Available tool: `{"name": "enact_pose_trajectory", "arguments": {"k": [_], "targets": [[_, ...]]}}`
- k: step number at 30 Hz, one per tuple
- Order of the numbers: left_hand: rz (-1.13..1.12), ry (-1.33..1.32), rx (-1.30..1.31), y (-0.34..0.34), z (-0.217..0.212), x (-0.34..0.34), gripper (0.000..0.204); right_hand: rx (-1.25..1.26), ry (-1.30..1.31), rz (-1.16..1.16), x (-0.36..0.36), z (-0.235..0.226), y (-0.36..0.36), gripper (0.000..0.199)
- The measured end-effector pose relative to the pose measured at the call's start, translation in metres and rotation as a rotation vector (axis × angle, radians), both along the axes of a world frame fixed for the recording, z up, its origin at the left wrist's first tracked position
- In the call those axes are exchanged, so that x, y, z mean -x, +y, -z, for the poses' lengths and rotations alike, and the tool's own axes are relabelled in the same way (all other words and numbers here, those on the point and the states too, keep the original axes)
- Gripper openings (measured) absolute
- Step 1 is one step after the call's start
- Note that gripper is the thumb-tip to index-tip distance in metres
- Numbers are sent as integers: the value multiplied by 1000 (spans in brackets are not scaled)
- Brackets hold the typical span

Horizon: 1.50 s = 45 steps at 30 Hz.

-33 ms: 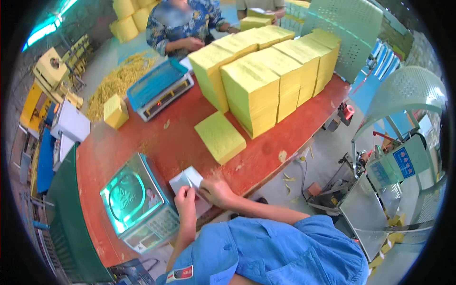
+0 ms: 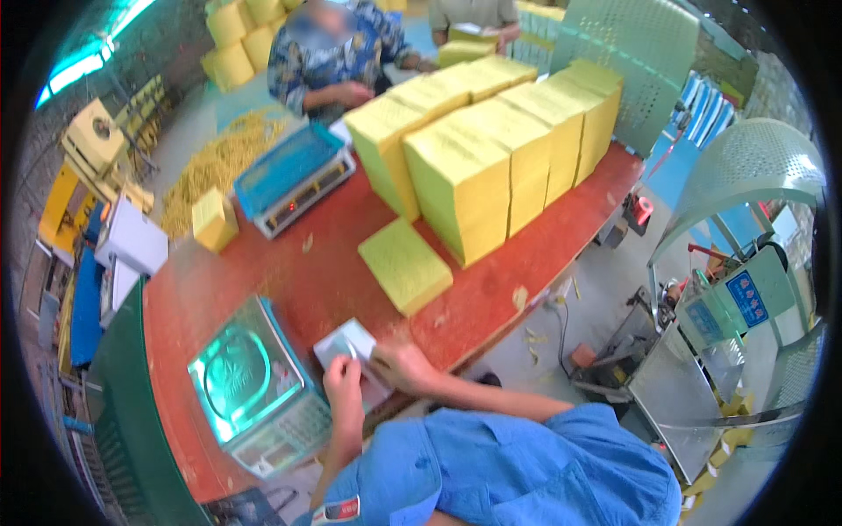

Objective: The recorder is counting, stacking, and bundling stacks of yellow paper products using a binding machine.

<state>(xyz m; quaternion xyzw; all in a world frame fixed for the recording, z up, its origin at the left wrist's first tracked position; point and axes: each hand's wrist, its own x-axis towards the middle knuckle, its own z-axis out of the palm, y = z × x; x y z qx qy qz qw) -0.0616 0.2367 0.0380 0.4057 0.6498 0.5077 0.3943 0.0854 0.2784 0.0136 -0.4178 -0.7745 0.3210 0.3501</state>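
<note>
1. Pinching narrowly, the bare left hand (image 2: 344, 379) appears to hold a raised edge of the flat white rectangular paper piece (image 2: 346, 332) between thumb and fingers.
2. Close beside it, the bare right hand (image 2: 403, 363) comes in from the right with curled fingers at the paper's right side; its thumb is hidden, so how narrow this grip is cannot be told.
3. The paper lies at the near edge of the red-topped desk (image 2: 320, 267), just beyond the left fingertips and left of the right ones. Its long axis seems to slant from far left to near right; neither hand is clearly nearer.
4. Just left of the paper stands a teal-and-silver weighing scale (image 2: 239, 373) with a shiny top plate.
5. Farther off, a low yellow rectangular block (image 2: 406, 266) lies before tall yellow paper stacks (image 2: 460, 197).
6. Left of those stacks sits a white scale with a blue tray (image 2: 289, 171); past it is a co-worker in a blue patterned shirt (image 2: 296, 72).
</note>
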Motion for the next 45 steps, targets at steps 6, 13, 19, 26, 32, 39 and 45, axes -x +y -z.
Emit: {"name": "enact_pose_trajectory", "arguments": {"k": [6,13,19,26,32,39,45], "targets": [[28,-102,-95,-5,-69,-15,5,64,281,149,-87,-28,12,13],[485,186,-110,58,-160,-47,7,132,-206,339,-259,-21,70,27],[175,947,-581,123,-206,-116,12,18,-156,311,-314,4,94,14],[169,-267,-485,211,-216,-157,15,-56,57,229,-315,10,90,8],[-13,-203,-295,283,-165,-195,8,-42,110,177,-323,1,93,8],[-90,161,-255,288,-146,-200,30,-71,148,142,-327,1,95,7],[-50,423,-272,287,-141,-195,28,-96,168,130,-327,2,97,7]]}}
